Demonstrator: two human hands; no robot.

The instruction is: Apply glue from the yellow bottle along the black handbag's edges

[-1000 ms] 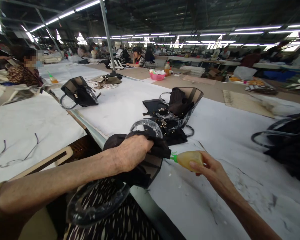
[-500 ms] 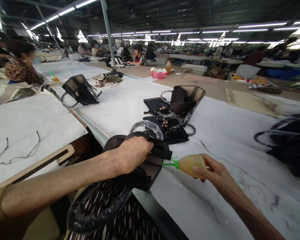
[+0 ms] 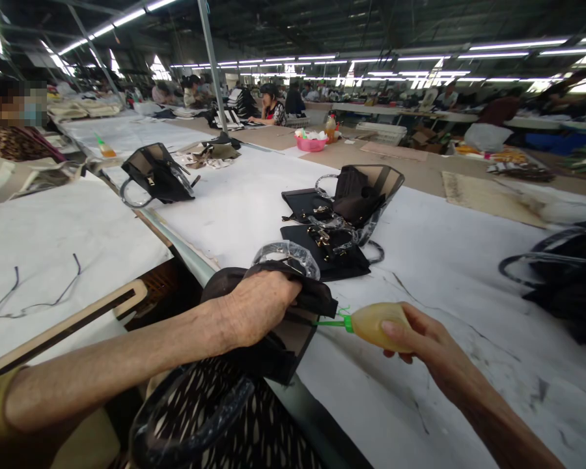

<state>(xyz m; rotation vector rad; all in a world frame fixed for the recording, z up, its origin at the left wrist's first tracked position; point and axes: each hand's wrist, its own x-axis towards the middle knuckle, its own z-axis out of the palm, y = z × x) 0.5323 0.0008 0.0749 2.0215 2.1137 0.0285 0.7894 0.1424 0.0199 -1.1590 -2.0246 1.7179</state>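
Black bag (image 3: 297, 333) clutched in left fingers (image 3: 291, 290), lower centre of frame; yellowish bottle (image 3: 375, 322) gripped in right fingers (image 3: 398, 335), green nozzle (image 3: 348, 324) at the bag's edge, seemingly partway, nothing visibly finished; more bags (image 3: 325, 254) beyond, on the table (image 3: 224, 218).

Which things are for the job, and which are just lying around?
Seem part of the job:
black bag, held in the left hand
yellowish bottle, in the right hand

Apparently lying about:
other black bags, untouched
pink basket
cloth scraps
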